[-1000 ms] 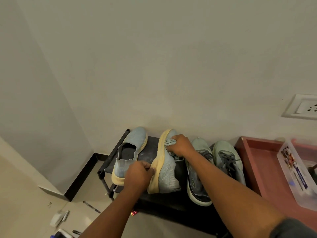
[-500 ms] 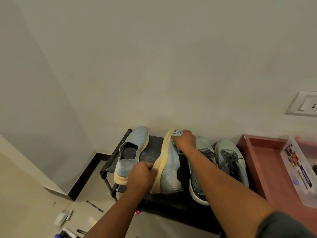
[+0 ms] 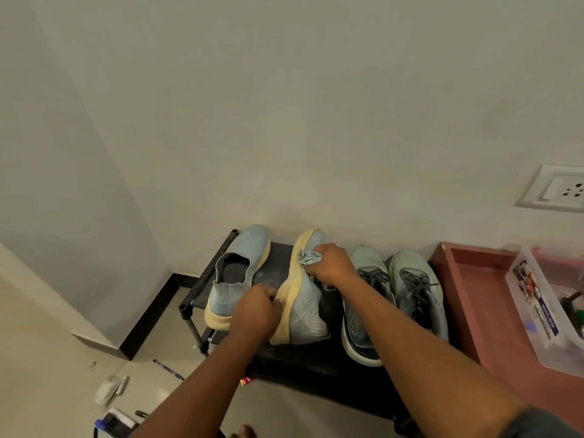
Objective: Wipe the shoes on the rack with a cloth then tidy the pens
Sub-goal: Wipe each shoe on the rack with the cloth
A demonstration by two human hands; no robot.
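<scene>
cloth (image 3: 308,258) on tilted shoe (image 3: 305,306), hands gripping

We are seeing a pale blue shoe (image 3: 305,306) lying tipped sideways on the rack (image 3: 278,263), crumpled cloth (image 3: 309,258) pressing its yellowed sole.

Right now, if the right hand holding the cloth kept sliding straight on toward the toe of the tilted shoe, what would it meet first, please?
The right hand presses the cloth on the tilted shoe, pointing toward the toe. Straight on, it would run off the toe and probably meet the wall behind the rack; depth there is unclear.
</scene>
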